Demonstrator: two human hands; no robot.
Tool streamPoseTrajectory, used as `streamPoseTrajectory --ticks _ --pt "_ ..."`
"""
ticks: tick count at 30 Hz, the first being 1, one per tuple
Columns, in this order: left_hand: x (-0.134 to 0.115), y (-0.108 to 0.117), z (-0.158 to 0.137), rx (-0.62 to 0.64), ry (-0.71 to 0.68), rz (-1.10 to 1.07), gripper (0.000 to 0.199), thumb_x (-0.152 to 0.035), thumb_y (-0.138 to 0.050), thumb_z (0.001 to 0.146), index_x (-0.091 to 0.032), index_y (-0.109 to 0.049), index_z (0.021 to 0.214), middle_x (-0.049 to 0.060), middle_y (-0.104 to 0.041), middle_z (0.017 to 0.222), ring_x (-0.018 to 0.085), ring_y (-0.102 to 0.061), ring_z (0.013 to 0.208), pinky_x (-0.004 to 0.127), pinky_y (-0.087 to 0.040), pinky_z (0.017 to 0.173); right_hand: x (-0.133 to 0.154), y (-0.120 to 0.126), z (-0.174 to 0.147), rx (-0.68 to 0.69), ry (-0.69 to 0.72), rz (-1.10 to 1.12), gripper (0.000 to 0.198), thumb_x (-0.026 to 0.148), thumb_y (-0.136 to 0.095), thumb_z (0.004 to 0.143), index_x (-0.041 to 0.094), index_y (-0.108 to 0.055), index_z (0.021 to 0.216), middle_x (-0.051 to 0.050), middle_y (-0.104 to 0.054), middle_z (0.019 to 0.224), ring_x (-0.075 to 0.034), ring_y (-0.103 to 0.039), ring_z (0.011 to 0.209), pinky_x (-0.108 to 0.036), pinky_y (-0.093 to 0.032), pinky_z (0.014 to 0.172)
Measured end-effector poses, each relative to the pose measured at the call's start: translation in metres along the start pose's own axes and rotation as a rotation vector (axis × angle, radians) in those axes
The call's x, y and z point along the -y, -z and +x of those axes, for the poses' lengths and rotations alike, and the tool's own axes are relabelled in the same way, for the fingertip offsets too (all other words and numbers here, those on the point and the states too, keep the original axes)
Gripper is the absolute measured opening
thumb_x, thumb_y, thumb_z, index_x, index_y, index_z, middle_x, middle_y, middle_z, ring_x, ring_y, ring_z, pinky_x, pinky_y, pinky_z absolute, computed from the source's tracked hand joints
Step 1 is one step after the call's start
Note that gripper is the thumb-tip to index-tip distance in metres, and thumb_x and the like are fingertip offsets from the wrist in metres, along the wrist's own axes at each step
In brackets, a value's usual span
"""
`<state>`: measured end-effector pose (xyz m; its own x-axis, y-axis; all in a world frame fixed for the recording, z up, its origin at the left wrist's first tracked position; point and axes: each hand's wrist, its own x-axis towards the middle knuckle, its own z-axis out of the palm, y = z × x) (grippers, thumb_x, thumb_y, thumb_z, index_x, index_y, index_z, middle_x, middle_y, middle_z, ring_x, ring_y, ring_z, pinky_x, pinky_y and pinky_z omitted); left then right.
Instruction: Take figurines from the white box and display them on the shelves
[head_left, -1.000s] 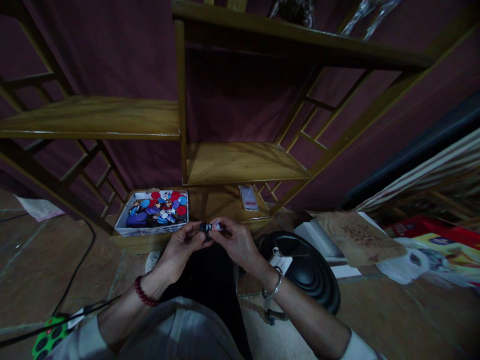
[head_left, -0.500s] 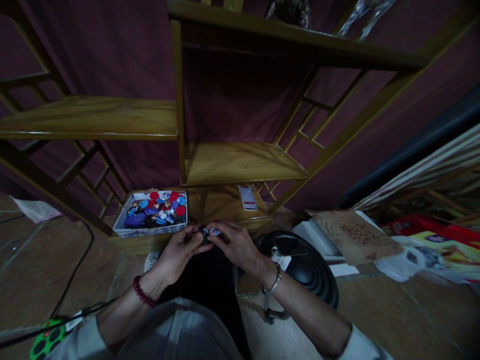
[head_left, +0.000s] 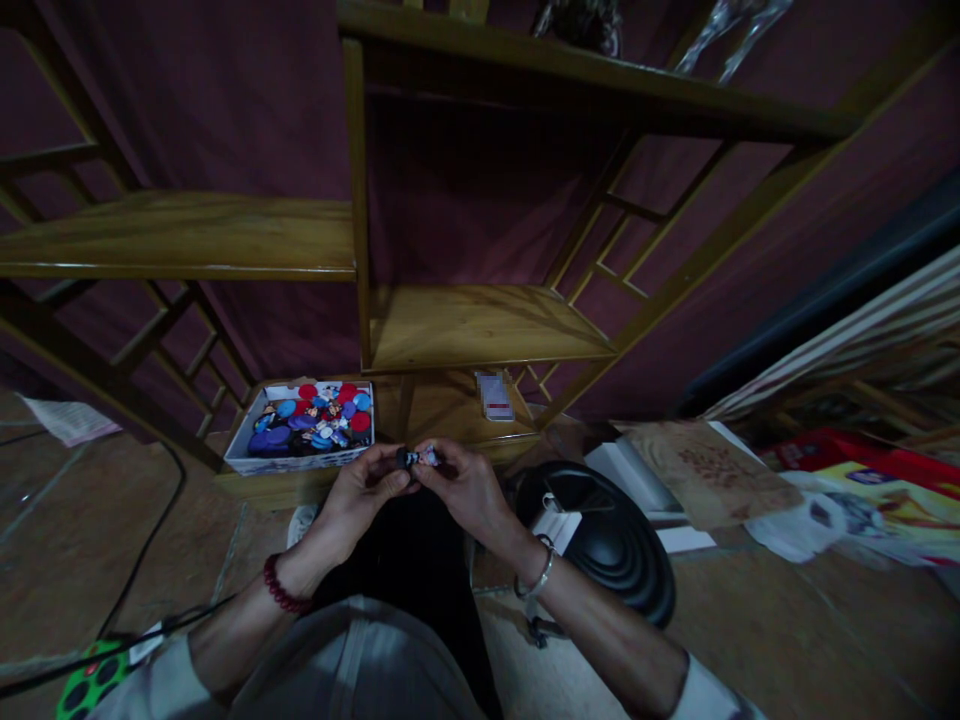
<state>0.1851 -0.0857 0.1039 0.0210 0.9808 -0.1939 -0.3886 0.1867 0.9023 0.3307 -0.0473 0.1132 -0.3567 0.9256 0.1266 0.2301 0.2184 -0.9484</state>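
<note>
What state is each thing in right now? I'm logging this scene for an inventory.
Small figure: pinched between the fingertips of both hands.
Left hand: grip shut on it.
Right hand: grip shut on it.
White box: open, full of colourful pieces.
Wooden shelf: bare.

Dim room. Wooden shelving unit (head_left: 480,325) with staggered boards and lattice side frames stands against a dark maroon wall (head_left: 247,110). Brownish floor (head_left: 67,530) below; a black cable (head_left: 146,545) crosses it at left.
</note>
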Motion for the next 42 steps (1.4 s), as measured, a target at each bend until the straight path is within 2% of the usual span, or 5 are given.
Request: streamPoseTrajectory --ticks 6,17,24,31,42 --pt "0.000 0.000 0.003 -0.010 -0.034 0.036 0.034 -0.027 -0.071 0.063 -0.017 -0.060 0.094 0.002 -0.065 0.089 0.017 -0.059 0.087 0.035 -0.051 0.080 0.000 -0.003 0.000 -0.018 -0.020 0.057 0.015 0.028 -0.057 0.075 0.018 -0.060 0.085 0.000 -0.063 0.077 -0.013 -0.060 0.070 -0.023 -0.049 0.065" --pt "0.003 0.000 0.002 0.032 -0.012 -0.058 0.026 -0.027 -0.067 0.069 -0.016 -0.059 0.091 0.002 -0.063 0.090 0.016 -0.058 0.088 0.039 -0.050 0.084 0.003 0.009 0.003 0.033 0.270 -0.287 0.014 0.023 -0.057 0.077 0.022 -0.061 0.091 -0.002 -0.066 0.090 -0.014 -0.061 0.083 -0.026 -0.046 0.078" --pt "0.001 -0.002 0.004 -0.022 -0.048 0.054 0.033 -0.027 -0.070 0.063 -0.018 -0.059 0.092 0.001 -0.065 0.087 0.016 -0.059 0.085 0.034 -0.049 0.081 0.001 0.002 0.002 -0.015 0.056 -0.093 0.013 0.027 -0.055 0.077 0.019 -0.061 0.086 0.000 -0.064 0.077 -0.012 -0.059 0.069 -0.023 -0.047 0.065" --pt "0.001 0.000 0.007 -0.022 -0.139 0.239 0.034 -0.024 -0.068 0.064 -0.021 -0.058 0.097 0.001 -0.065 0.090 0.016 -0.059 0.087 0.030 -0.045 0.083 -0.002 -0.003 0.004 -0.027 -0.073 0.178 0.018 0.032 -0.060 0.070 0.017 -0.059 0.080 0.000 -0.060 0.073 -0.012 -0.056 0.068 -0.023 -0.046 0.066" --pt "0.010 0.003 0.010 -0.011 -0.199 0.332 0.038 -0.023 -0.067 0.064 -0.024 -0.060 0.101 0.002 -0.066 0.094 0.018 -0.059 0.091 0.031 -0.042 0.086 -0.006 0.001 0.004 -0.024 -0.176 0.260 0.020 0.033 -0.063 0.067 0.017 -0.060 0.078 0.001 -0.060 0.071 -0.011 -0.054 0.065 -0.023 -0.044 0.064"
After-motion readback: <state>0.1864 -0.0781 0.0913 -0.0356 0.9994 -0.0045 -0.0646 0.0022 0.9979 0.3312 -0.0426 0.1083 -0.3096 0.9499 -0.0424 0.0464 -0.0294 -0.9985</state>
